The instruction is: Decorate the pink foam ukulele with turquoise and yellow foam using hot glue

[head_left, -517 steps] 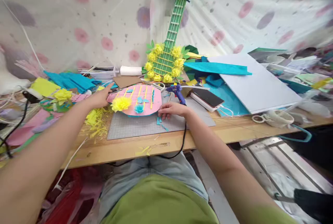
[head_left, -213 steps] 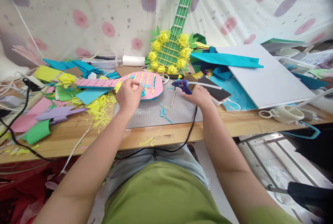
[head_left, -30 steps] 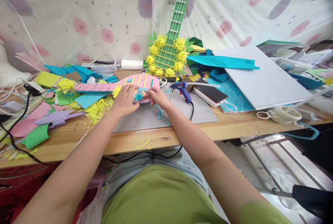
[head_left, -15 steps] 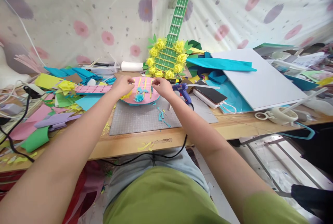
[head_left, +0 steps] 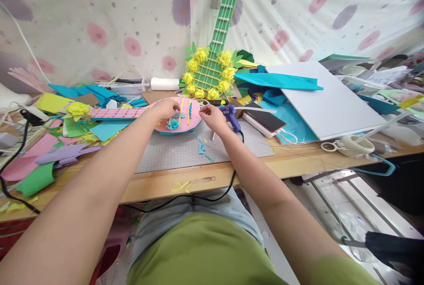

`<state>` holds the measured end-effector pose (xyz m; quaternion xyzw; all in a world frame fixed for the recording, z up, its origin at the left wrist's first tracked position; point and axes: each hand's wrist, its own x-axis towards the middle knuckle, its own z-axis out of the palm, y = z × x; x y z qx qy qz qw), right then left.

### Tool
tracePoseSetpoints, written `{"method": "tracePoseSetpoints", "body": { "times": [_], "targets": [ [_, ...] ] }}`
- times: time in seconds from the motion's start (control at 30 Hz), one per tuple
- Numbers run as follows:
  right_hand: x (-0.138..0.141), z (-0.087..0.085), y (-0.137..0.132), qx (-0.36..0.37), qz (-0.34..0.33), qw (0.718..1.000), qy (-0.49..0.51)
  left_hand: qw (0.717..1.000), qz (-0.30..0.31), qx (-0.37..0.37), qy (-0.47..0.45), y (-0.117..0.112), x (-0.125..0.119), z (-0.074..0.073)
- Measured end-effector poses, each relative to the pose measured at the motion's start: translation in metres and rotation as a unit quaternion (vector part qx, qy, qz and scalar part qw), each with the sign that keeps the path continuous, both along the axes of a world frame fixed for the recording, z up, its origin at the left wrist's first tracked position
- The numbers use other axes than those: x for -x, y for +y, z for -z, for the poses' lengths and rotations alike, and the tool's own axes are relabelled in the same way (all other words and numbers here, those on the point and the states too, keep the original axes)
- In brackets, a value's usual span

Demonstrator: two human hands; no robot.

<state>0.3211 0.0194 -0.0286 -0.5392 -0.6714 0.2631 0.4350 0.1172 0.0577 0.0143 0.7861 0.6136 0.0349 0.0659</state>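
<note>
A pink paper-covered toy guitar [head_left: 192, 127] with blue sides lies flat, its neck pointing left. On its body are yellow strips, a blue paper flower [head_left: 172, 123] and small blue pieces [head_left: 190, 108]. My left hand [head_left: 165, 109] is over the body, fingers bent together just above the flower. Whatever lies between those fingertips is too small to make out. By the guitar's right edge, my right hand [head_left: 213, 119] has thumb and fingers pinched together; its contents are also unclear. A blue glue gun [head_left: 232, 119] lies just right of that hand.
A green toy guitar [head_left: 208, 75] with yellow paper flowers leans against the curtain. Blue scraps [head_left: 202, 146] lie on the grey cutting mat [head_left: 165, 157]. To the right are a phone [head_left: 265, 117], a white board [head_left: 327, 104] and a cup [head_left: 356, 146]. Coloured paper [head_left: 66, 154] covers the left.
My left hand has moved right, farther over the guitar body. My right hand has shifted off the strips to the guitar's right edge, uncovering small blue pieces there.
</note>
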Motion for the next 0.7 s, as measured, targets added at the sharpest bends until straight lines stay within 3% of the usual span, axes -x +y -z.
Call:
{"method": "tracePoseSetpoints", "body": {
  "times": [0.13, 0.27, 0.43, 0.7],
  "targets": [
    [-0.006, 0.008, 0.003, 0.007, -0.019, 0.999, 0.029, 0.996, 0.070, -0.062, 0.002, -0.001, -0.005, -0.001],
    [-0.005, 0.014, 0.000, 0.017, 0.003, 0.999, 0.041, 0.986, 0.150, -0.029, 0.065, 0.001, -0.021, -0.006],
    [-0.006, 0.018, -0.002, 0.013, 0.005, 0.999, 0.032, 0.988, 0.091, 0.014, 0.124, 0.003, -0.031, -0.012],
    [-0.005, 0.017, -0.003, 0.001, 0.022, 0.999, 0.039, 0.997, 0.068, 0.029, 0.033, 0.001, -0.033, -0.015]
  ]
}}
